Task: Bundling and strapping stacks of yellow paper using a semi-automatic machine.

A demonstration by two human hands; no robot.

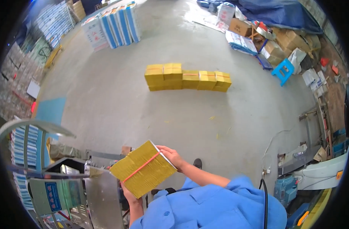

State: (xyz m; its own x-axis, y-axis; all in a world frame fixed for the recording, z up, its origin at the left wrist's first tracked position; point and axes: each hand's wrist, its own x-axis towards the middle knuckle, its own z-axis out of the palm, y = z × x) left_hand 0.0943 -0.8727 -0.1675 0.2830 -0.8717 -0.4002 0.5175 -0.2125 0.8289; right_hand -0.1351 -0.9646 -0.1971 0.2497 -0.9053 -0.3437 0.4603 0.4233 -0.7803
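Between my two hands is a bundle of yellow paper (138,173), tied across its middle with a red band. It is tilted, and a white edge shows along its right side. My right hand (170,155) grips it at the upper right edge. From below, at the lower left edge, my left hand (129,194) holds it, with most of the fingers hidden beneath. Farther ahead on the floor stands a row of similar yellow bundles (189,79), stacked higher at its left end.
Close on my left is a metal machine (102,194) with a curved guard. A blue stool (283,71) stands at the right, near cardboard boxes (290,40) and a blue tarp (277,15). White-and-blue sacks (119,28) stand far left. A black cable (265,198) hangs by my right side.
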